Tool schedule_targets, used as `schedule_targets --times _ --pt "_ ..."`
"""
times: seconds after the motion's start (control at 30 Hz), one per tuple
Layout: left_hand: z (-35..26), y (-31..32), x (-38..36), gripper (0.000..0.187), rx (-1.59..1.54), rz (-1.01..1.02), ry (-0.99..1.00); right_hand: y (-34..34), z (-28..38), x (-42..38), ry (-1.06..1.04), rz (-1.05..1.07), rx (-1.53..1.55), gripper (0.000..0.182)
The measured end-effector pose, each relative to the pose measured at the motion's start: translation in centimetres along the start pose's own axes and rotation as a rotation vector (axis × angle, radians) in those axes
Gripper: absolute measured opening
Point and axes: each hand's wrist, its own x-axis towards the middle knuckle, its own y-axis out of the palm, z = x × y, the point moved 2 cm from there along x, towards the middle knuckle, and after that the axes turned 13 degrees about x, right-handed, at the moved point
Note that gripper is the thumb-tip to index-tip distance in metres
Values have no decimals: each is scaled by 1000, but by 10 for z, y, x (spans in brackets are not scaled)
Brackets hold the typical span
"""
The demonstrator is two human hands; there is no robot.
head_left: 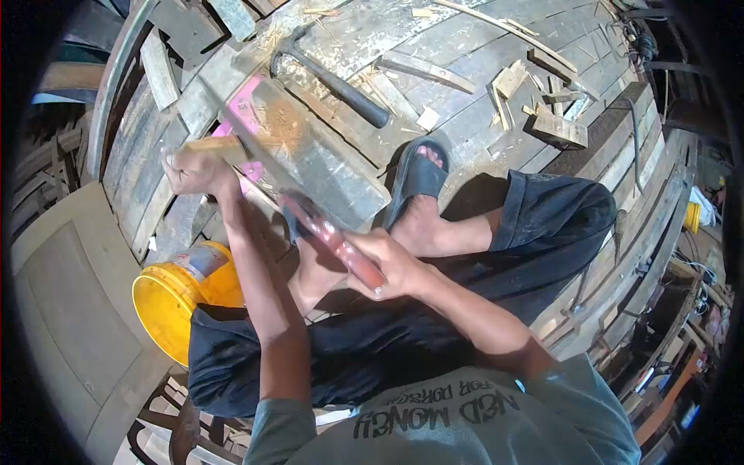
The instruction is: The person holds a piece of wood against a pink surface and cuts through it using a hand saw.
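My right hand (387, 263) is wrapped round the reddish-brown handle (345, 252) of a handsaw. Its blade (252, 143), smeared by motion, runs up and to the left across a short strip of wood (213, 146). My left hand (198, 170) is closed on that strip at the blade's left side. Under the strip lies a thick wooden block (333, 167) with orange-brown sawdust (283, 128) on top. Pink pieces (246, 101) show beside the block.
A hammer (333, 85) lies beyond the block, among wood scraps (508, 81) and shavings on the plank floor. A yellow bucket (163, 302) lies tipped at the left, near a panelled wooden door (74, 310). My sandalled foot (422, 174) is right of the block. Stacked boards (620, 256) line the right.
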Motion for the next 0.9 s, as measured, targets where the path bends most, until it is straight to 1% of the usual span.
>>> schedule_targets --times 0.03,0.07,0.1,0.17,0.2,0.3,0.4,0.43,0.53,0.6,0.63,0.67,0.7,0.77,0.8,0.83,0.9 --pt "13 2 2 35 -28 -24 -8 4 12 2 -70 17 17 24" --pt "32 -1 6 36 98 -18 15 9 17 0 -125 62 -44 26" --pt "37 -1 7 37 94 -20 14 11 32 -1 -178 84 -16 30" --pt "47 -3 6 37 87 -15 8 16 32 -16 -119 72 13 35" --pt "44 -3 5 39 85 -27 57 15 33 -23 -81 107 19 36" --pt "36 -4 1 41 45 -20 -14 20 36 -35 -80 95 7 37" --pt "28 -6 -4 41 87 -9 19 21 33 -21 -77 116 -14 34" --pt "24 -6 -5 41 68 0 14 20 32 -7 -155 105 -81 30" --pt "17 -11 -3 41 19 25 1 18 15 12 -112 127 -23 27" --pt "44 -8 4 41 44 -6 28 18 7 -1 -176 83 -33 36" --pt "45 -7 8 41 73 -26 23 19 7 -10 -213 58 -37 42" --pt "48 -6 13 42 101 -46 18 18 11 -26 -77 66 -33 45" --pt "39 -5 12 42 115 -54 -2 16 11 -33 -134 74 -132 47" --pt "15 -10 2 42 157 -48 -45 21 8 -26 -70 99 -53 48" --pt "0 -9 -2 40 151 -59 -16 22 8 -8 -155 70 7 27" --pt "4 -10 -1 40 181 -63 3 20 -2 3 -125 66 -32 23" --pt "18 -5 6 39 230 -71 39 11 -13 23 -76 67 -4 27"
